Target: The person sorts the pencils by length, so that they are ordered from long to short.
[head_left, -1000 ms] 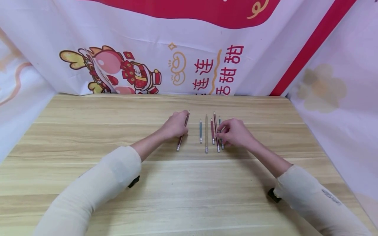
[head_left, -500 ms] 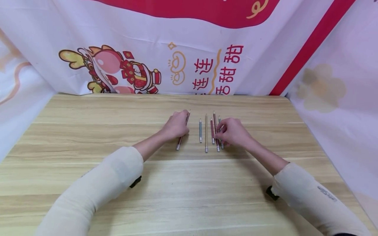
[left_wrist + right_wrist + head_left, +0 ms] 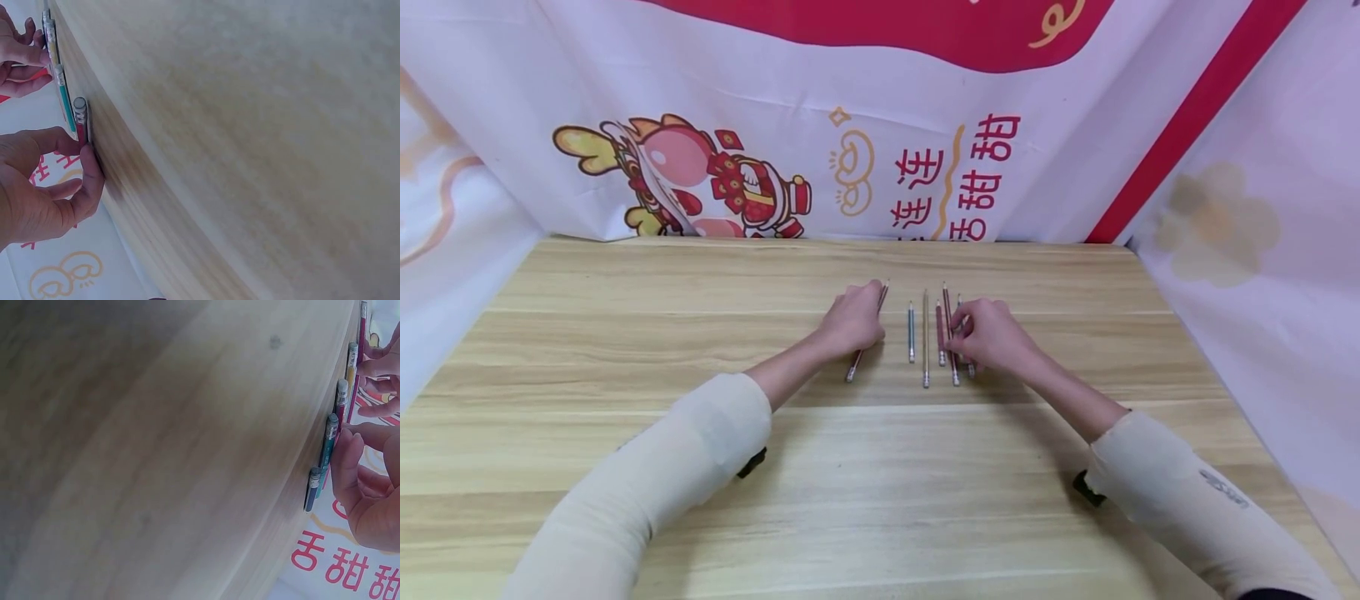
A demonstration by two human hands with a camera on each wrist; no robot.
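Note:
In the head view my left hand [image 3: 853, 318] pinches a dark red pencil [image 3: 858, 360] that lies slanted, its tip leaning right and its eraser end toward me. The left wrist view shows thumb and finger at that pencil's red body [image 3: 81, 132]. My right hand [image 3: 994, 333] bends over the right end of a pencil row, thumb and finger at a teal pencil [image 3: 328, 447] in the right wrist view. Left of it lie a long dark red pencil [image 3: 947, 305], a short red pencil [image 3: 939, 329], a long gold pencil [image 3: 926, 333] and a short teal pencil [image 3: 912, 329].
The pencils lie on a wood-grain table [image 3: 865, 500]. A white printed cloth [image 3: 865, 92] hangs along its back edge, with more cloth at both sides. One short dark pencil [image 3: 311, 490] shows beyond the teal one in the right wrist view.
My left hand has shifted slightly right, and its pencil's tip has swung right. The eraser end of the teal pencil under my right hand has moved a little right.

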